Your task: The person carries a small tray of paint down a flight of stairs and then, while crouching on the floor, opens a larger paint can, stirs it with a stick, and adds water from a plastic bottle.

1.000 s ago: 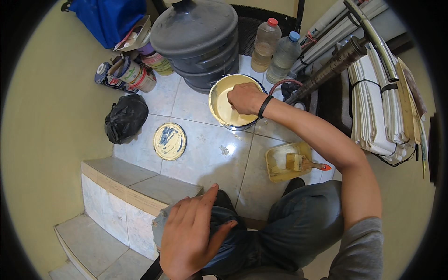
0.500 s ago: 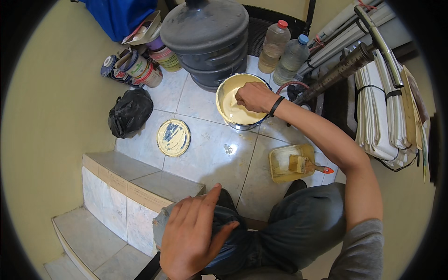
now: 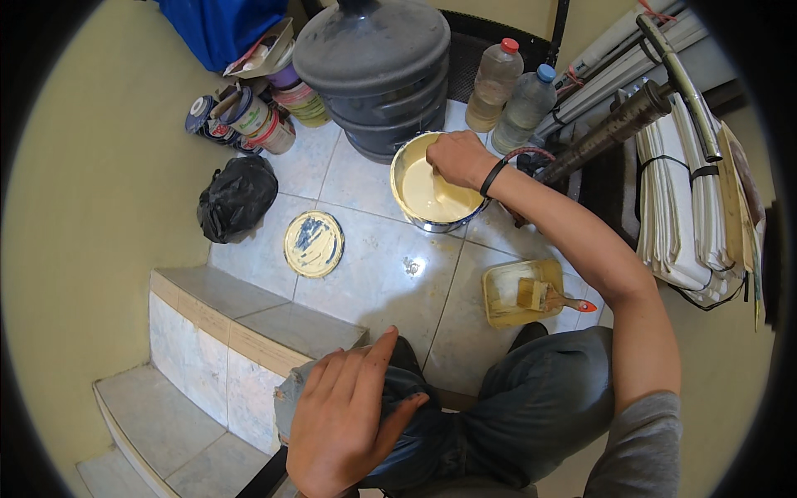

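A round metal can of cream paint (image 3: pixel 415 207) stands on the tiled floor. My right hand (image 3: pixel 458 158) reaches over its far rim, fingers closed on a thin stirrer that dips into the paint; the stirrer itself is mostly hidden by the hand. A black band sits on that wrist. My left hand (image 3: pixel 344 415) rests flat on my left knee, fingers apart, holding nothing. The can's paint-smeared lid (image 3: pixel 313 243) lies on the floor to the left of the can.
A yellow tray (image 3: pixel 521 295) holding a paintbrush (image 3: pixel 552 297) lies near my right knee. A large dark water jug (image 3: pixel 374 66), two plastic bottles (image 3: pixel 508 83), small paint cans (image 3: pixel 249 120) and a black bag (image 3: pixel 237 197) ring the floor. Tiled steps (image 3: pixel 224 332) rise at the left; bundled papers (image 3: pixel 685 199) at right.
The view has shifted slightly. My right hand has moved a little around inside the can's rim. My left hand stays on the knee.
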A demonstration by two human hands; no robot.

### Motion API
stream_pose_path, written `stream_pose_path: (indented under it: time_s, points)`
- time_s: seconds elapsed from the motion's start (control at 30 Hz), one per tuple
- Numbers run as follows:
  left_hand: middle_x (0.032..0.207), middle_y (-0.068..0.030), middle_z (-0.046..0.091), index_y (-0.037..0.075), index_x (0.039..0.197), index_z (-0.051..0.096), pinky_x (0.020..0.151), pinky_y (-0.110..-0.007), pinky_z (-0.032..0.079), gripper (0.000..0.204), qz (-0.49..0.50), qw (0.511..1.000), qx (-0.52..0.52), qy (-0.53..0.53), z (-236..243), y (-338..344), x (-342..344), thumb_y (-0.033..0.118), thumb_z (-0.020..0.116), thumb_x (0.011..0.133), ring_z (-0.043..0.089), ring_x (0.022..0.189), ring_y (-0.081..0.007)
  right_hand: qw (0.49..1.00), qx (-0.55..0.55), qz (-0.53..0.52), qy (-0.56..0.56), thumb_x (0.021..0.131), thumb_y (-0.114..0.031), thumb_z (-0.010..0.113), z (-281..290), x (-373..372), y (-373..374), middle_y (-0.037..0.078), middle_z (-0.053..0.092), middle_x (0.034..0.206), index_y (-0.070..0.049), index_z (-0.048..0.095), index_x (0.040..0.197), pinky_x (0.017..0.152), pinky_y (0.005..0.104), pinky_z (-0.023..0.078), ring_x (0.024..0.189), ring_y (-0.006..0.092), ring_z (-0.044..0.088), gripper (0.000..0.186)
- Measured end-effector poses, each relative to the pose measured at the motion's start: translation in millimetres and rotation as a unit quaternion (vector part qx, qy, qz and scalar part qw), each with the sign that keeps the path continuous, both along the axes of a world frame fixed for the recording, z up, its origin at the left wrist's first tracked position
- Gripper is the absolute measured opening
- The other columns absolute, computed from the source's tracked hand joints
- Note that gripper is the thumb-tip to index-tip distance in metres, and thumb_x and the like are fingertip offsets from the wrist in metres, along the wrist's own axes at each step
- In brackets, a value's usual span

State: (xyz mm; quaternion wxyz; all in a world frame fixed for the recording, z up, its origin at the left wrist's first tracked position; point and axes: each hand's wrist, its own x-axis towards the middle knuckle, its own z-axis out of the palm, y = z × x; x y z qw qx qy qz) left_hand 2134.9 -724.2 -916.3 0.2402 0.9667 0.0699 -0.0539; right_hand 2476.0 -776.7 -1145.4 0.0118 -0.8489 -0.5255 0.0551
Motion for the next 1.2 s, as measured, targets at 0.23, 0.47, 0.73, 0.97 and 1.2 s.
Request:
stream_pose_path:
  time_s: [0.23, 0.47, 0.73, 0.97, 1.2]
  points:
    - [0.107, -0.0165, 0.069, -0.005, 0.139, 0.055, 0.09, -0.045, 0.049, 0.073, -0.006, 1.0, 0.005, -0.005, -1, -1, 1, 0.016, 0.086, 0.076, 0.063, 0.096, -0.0381, 0.996, 0.02, -0.02, -0.084, 0.087, -0.01, 0.063, -11, 18, -15, 0.015, 0.076, 0.089, -0.008, 0.077, 0.082, 0.074, 0.0464, 0.059, 0.087, 0.0324, 0.076, 0.015]
    - [0.106, -0.0173, 0.069, -0.005, 0.139, 0.055, 0.09, -0.045, 0.049, 0.072, 0.003, 1.0, -0.006, 0.003, 0, 0, 1, 0.017, 0.085, 0.077, 0.064, 0.096, -0.0381, 0.985, -0.155, -0.029, 0.077, 0.085, -0.011, 0.067, 15, -23, -3, 0.021, 0.076, 0.103, -0.004, 0.079, 0.099, 0.083, 0.0439, 0.059, 0.097, 0.0337, 0.075, 0.019]
    - [0.106, -0.0174, 0.067, -0.006, 0.139, 0.055, 0.087, -0.044, 0.048, 0.071, -0.006, 1.0, -0.009, -0.007, -8, 5, 0, 0.015, 0.084, 0.077, 0.063, 0.095, -0.0376, 0.994, 0.065, -0.047, 0.078, 0.089, -0.02, 0.069, -11, -1, 13, 0.018, 0.076, 0.098, -0.008, 0.079, 0.095, 0.08, 0.0472, 0.058, 0.095, 0.0363, 0.074, 0.017]
    - [0.105, -0.0176, 0.067, -0.005, 0.138, 0.055, 0.086, -0.045, 0.048, 0.07, 0.015, 1.0, -0.013, -0.007, -7, 10, -6, 0.016, 0.084, 0.078, 0.063, 0.095, -0.0382, 0.992, -0.118, -0.021, -0.032, 0.092, -0.014, 0.061, 10, -14, -13, 0.016, 0.077, 0.096, -0.008, 0.079, 0.097, 0.071, 0.0431, 0.06, 0.087, 0.0311, 0.077, 0.02]
    - [0.106, -0.0177, 0.069, -0.004, 0.136, 0.058, 0.092, -0.046, 0.049, 0.067, 0.004, 1.0, -0.015, -0.002, -9, 6, 3, 0.019, 0.084, 0.079, 0.064, 0.098, -0.0395, 0.985, -0.042, -0.015, 0.164, 0.088, -0.021, 0.072, 1, -31, 10, 0.021, 0.076, 0.1, -0.004, 0.078, 0.1, 0.087, 0.0472, 0.057, 0.099, 0.0383, 0.073, 0.022]
